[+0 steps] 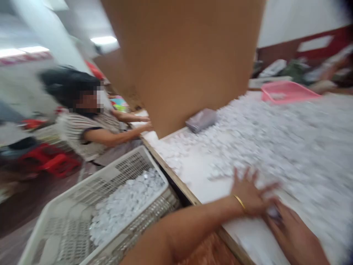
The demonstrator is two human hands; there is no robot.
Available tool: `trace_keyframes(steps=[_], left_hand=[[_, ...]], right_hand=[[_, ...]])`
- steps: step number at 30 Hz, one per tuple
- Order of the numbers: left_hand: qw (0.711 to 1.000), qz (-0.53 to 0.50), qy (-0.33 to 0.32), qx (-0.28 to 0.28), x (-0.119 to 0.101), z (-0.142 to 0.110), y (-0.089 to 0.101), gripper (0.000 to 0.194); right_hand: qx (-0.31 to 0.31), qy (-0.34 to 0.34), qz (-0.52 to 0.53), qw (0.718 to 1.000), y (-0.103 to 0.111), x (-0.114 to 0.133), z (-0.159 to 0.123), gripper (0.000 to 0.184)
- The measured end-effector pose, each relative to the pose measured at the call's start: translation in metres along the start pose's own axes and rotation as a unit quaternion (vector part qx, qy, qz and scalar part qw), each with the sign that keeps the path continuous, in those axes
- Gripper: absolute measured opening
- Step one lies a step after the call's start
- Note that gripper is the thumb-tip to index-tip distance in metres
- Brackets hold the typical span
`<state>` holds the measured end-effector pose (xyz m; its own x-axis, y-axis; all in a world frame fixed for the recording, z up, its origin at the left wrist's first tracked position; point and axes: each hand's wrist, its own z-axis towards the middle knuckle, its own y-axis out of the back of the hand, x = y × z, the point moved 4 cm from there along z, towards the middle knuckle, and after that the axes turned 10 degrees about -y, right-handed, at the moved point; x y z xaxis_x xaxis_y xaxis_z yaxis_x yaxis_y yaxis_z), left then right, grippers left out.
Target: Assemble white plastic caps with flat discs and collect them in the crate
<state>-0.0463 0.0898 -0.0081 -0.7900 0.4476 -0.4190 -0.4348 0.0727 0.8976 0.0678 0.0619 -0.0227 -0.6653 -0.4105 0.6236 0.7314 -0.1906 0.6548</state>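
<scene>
My left hand (249, 193), with a gold bracelet at the wrist, spreads its fingers low over the white tabletop (200, 171), at the near edge of a wide layer of small white pieces (264, 140). Close against it, my right hand (298, 232) is curled around a small pale, purplish thing (274, 212), too blurred to name. Both hands are smeared by motion. To the left of my arm, a pale plastic crate (49, 206) holds a heap of similar white pieces (127, 200).
A tall brown cardboard panel (187, 62) stands on the table, with a greyish-purple block (202, 120) at its foot. A pink tray (289, 92) lies at the back right. Another person (91, 125) sits at the left, near red stools (52, 162). A wooden rim (171, 173) edges the table.
</scene>
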Motion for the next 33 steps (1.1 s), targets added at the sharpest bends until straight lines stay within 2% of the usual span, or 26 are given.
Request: trace_keyframes(steps=[2,4,7,9,11,13,15,17,19,24,27,30,33], left_hand=[[0.998,0.021,0.043,-0.031,0.002,0.001,0.003,0.05],[0.995,0.032,0.055,-0.071,0.006,0.006,0.005,0.048],[0.987,-0.002,0.022,-0.162,0.013,0.017,0.008,0.052],[0.982,-0.042,-0.013,-0.184,0.012,0.021,0.008,0.058],[0.979,-0.071,-0.04,-0.186,0.007,0.019,0.009,0.063],[0.977,-0.083,-0.054,-0.187,0.0,0.016,0.01,0.067],[0.976,-0.08,-0.06,-0.192,-0.006,0.012,0.011,0.068],[0.975,-0.067,-0.064,-0.2,-0.01,0.01,0.014,0.067],[0.974,-0.051,-0.065,-0.21,-0.011,0.006,0.018,0.063],[0.972,-0.017,-0.041,-0.229,-0.007,-0.011,0.031,0.053],[0.974,0.007,-0.021,-0.225,-0.006,-0.029,0.039,0.042],[0.986,-0.023,-0.032,-0.163,-0.017,-0.049,0.041,0.028],[0.994,-0.059,-0.094,-0.022,-0.039,-0.067,0.032,0.023]], right_hand=[[0.044,-0.066,0.011,0.997,0.021,-0.002,-0.008,0.044],[0.057,-0.12,0.022,0.991,0.049,-0.007,-0.009,0.036],[0.063,-0.211,-0.007,0.975,0.097,-0.024,-0.015,0.022],[0.093,-0.263,-0.034,0.96,0.125,-0.031,-0.029,0.016],[0.14,-0.289,-0.052,0.946,0.14,-0.033,-0.048,0.015],[0.187,-0.278,-0.061,0.94,0.142,-0.03,-0.064,0.014],[0.218,-0.227,-0.084,0.945,0.134,-0.025,-0.072,0.018],[0.23,-0.17,-0.133,0.949,0.123,-0.022,-0.075,0.027],[0.233,-0.142,-0.188,0.943,0.113,-0.021,-0.074,0.031],[0.224,-0.159,-0.211,0.938,0.107,-0.018,-0.067,0.014],[0.204,-0.233,-0.133,0.941,0.114,-0.016,-0.062,0.008],[0.193,-0.313,0.02,0.93,0.111,-0.008,-0.057,0.011],[0.22,-0.346,0.14,0.901,0.092,0.005,-0.056,0.018]])
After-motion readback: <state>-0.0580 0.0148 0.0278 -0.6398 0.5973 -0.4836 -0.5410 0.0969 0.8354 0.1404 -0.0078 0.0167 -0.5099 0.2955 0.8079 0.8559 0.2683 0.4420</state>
